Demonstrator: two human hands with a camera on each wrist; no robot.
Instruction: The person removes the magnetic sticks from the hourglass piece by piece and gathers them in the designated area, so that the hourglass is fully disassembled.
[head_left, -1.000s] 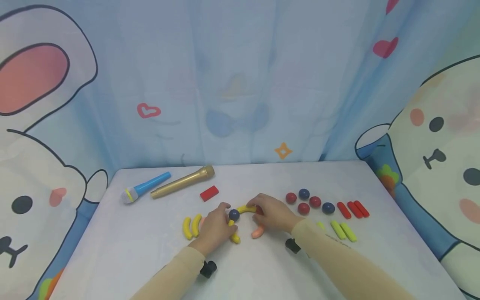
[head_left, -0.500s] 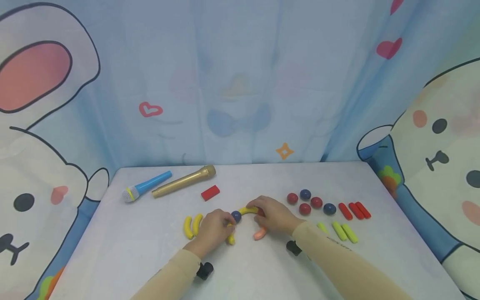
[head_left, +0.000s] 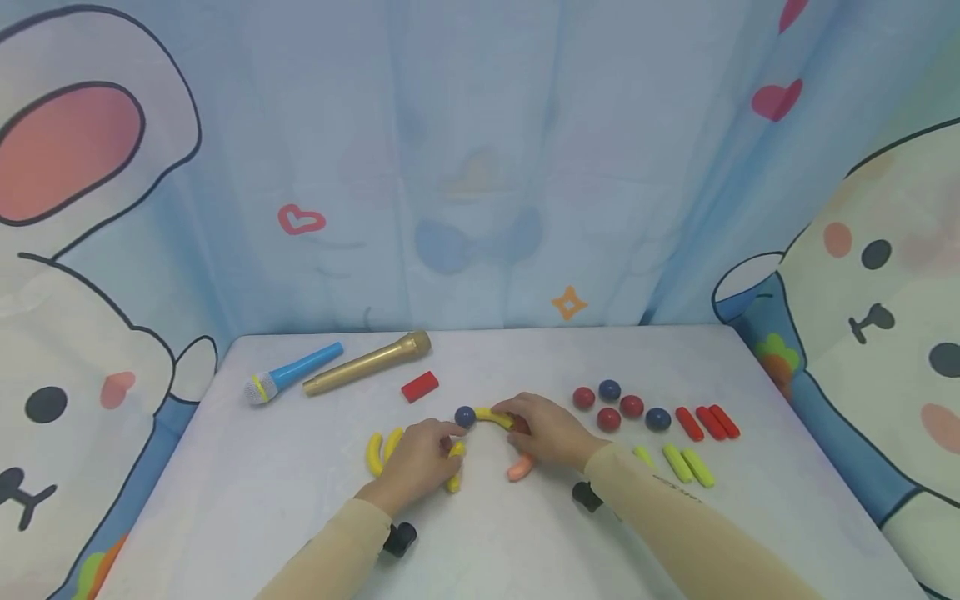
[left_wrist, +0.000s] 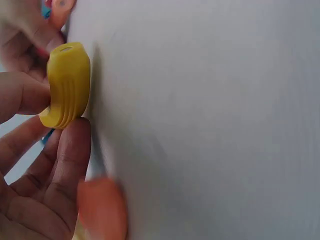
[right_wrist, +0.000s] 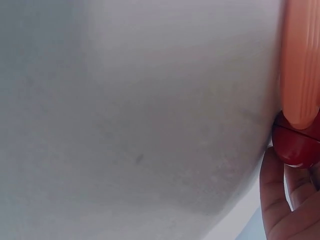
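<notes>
My left hand (head_left: pixel 417 463) pinches a yellow curved toy rod (left_wrist: pixel 70 85), ribbed along its side, between thumb and fingers. One of its fingertips is right at a dark blue ball (head_left: pixel 465 417). A second yellow curved rod (head_left: pixel 495 418) runs from that ball to my right hand (head_left: pixel 549 429). The right fingers hold a red ball (right_wrist: pixel 298 146), mostly hidden by the hand in the head view. Against this ball lies the end of an orange curved rod (right_wrist: pixel 300 75), which points toward the near side of the table.
Left of the left hand lie more yellow curved rods (head_left: pixel 374 455). A red block (head_left: pixel 419 387), a gold microphone (head_left: pixel 367 363) and a blue microphone (head_left: pixel 295 372) lie behind. At right are red balls (head_left: pixel 632 407), blue balls (head_left: pixel 658 419), red rods (head_left: pixel 689 423) and yellow-green rods (head_left: pixel 677 462).
My left hand has shifted left with its yellow rod, which now stands slightly apart from the blue ball. The ball has moved slightly up and left. The right hand stays nearly in place.
</notes>
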